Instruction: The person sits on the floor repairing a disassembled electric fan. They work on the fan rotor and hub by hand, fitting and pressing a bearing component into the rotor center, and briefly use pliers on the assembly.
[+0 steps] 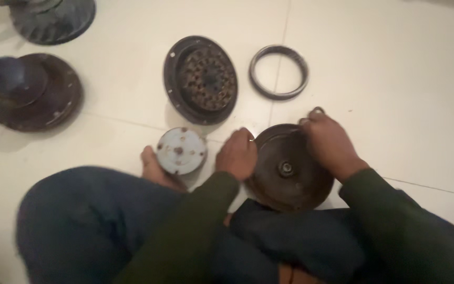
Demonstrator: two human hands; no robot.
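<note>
Person is sitting on a pale tiled floor [395,79], both hands gripping a rusty round motor cover [288,167] by its rim: left hand [237,154] on the left edge, right hand [329,142] on the far-right edge. Hub bolt is sitting at the cover's centre. Grey disc part [181,150] is lying just left, by a bare foot [153,169]. Farther off: a dark winding plate [201,80], a loose ring [278,71] right of it. Far left: a domed housing [32,89].
</note>
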